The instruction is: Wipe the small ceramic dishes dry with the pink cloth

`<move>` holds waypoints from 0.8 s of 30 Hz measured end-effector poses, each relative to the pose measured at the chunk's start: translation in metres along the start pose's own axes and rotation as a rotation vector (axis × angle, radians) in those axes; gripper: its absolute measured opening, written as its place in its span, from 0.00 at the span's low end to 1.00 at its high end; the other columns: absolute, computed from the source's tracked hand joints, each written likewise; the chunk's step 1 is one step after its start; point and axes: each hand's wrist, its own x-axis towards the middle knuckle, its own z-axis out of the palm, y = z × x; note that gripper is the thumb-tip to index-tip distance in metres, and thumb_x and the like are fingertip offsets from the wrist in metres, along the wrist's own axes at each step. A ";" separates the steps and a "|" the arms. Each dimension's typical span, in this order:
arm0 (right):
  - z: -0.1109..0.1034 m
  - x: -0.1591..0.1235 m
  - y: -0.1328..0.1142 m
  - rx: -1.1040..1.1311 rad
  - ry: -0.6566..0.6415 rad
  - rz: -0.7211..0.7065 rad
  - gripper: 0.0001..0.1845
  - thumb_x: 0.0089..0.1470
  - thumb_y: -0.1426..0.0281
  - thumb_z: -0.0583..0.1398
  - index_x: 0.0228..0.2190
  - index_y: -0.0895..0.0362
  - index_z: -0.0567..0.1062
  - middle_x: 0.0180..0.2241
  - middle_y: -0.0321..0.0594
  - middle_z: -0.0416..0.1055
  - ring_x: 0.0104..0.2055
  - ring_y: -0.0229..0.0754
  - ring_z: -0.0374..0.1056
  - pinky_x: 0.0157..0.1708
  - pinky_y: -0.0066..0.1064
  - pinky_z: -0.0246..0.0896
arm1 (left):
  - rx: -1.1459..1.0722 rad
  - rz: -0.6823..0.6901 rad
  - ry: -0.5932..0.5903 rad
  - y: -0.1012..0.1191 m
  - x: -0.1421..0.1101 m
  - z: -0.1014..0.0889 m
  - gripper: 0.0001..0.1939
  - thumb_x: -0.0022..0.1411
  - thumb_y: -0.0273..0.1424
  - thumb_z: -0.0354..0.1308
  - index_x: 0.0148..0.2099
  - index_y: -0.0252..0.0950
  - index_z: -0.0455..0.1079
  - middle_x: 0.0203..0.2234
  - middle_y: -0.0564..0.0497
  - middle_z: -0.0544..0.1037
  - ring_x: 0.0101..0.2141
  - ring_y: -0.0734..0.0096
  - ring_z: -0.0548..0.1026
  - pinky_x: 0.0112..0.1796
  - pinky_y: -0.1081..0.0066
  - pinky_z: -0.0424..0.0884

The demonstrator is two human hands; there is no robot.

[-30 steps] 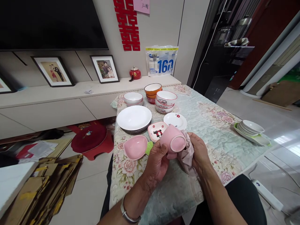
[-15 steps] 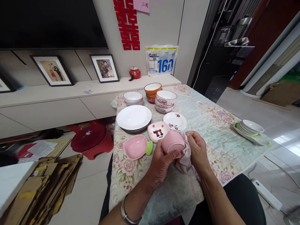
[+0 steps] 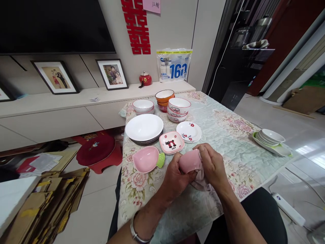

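Above the near part of the table, my left hand (image 3: 177, 178) grips a pink bowl (image 3: 190, 160) by its left side and lower rim. My right hand (image 3: 212, 166) is closed on a pale pink cloth (image 3: 201, 179), pressed against the bowl's right side. The bowl is tilted with its outside toward me; its inside is hidden. Just left of my hands lies a pink dish with a green end (image 3: 147, 160). Beyond the bowl are a square cat dish (image 3: 172, 141) and small white plates with red flowers (image 3: 189, 131).
Large white plates (image 3: 144, 127) are stacked at the table's left edge. Behind them stand white bowls (image 3: 179, 105), orange bowls (image 3: 164, 96) and another white bowl stack (image 3: 143, 106). Small bowls on an oblong dish (image 3: 271, 137) sit at the right edge. A red stool (image 3: 96, 152) is on the floor.
The pink bowl has turned in my hands, so its base no longer faces me. My right hand has moved up and left over the bowl with the cloth.
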 end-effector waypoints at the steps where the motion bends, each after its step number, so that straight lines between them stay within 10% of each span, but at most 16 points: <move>1: -0.001 0.002 0.001 0.085 -0.006 0.055 0.20 0.65 0.58 0.50 0.30 0.55 0.73 0.27 0.36 0.71 0.29 0.40 0.66 0.30 0.30 0.60 | -0.019 0.003 -0.006 0.000 -0.001 0.001 0.21 0.46 0.31 0.73 0.39 0.35 0.66 0.32 0.53 0.72 0.31 0.72 0.67 0.31 0.72 0.65; 6: 0.008 0.002 0.005 0.289 0.068 0.199 0.21 0.64 0.58 0.50 0.27 0.56 0.72 0.24 0.35 0.70 0.26 0.40 0.65 0.26 0.30 0.61 | -0.264 -0.035 0.037 0.005 -0.001 0.004 0.25 0.46 0.28 0.74 0.46 0.35 0.68 0.37 0.51 0.76 0.35 0.70 0.72 0.36 0.71 0.70; 14: 0.030 -0.010 0.011 -0.085 0.260 -0.146 0.22 0.66 0.62 0.47 0.50 0.59 0.74 0.50 0.49 0.75 0.52 0.48 0.70 0.50 0.39 0.64 | -0.583 -0.058 0.043 0.008 0.007 0.005 0.26 0.49 0.27 0.72 0.50 0.31 0.70 0.40 0.45 0.79 0.39 0.66 0.76 0.40 0.70 0.71; 24: 0.015 0.001 0.004 0.686 -0.063 0.376 0.21 0.57 0.53 0.61 0.44 0.55 0.78 0.39 0.42 0.80 0.37 0.46 0.74 0.38 0.36 0.69 | -0.675 -0.064 -0.045 0.006 0.010 0.002 0.27 0.55 0.29 0.67 0.57 0.32 0.69 0.45 0.42 0.80 0.45 0.57 0.77 0.46 0.63 0.72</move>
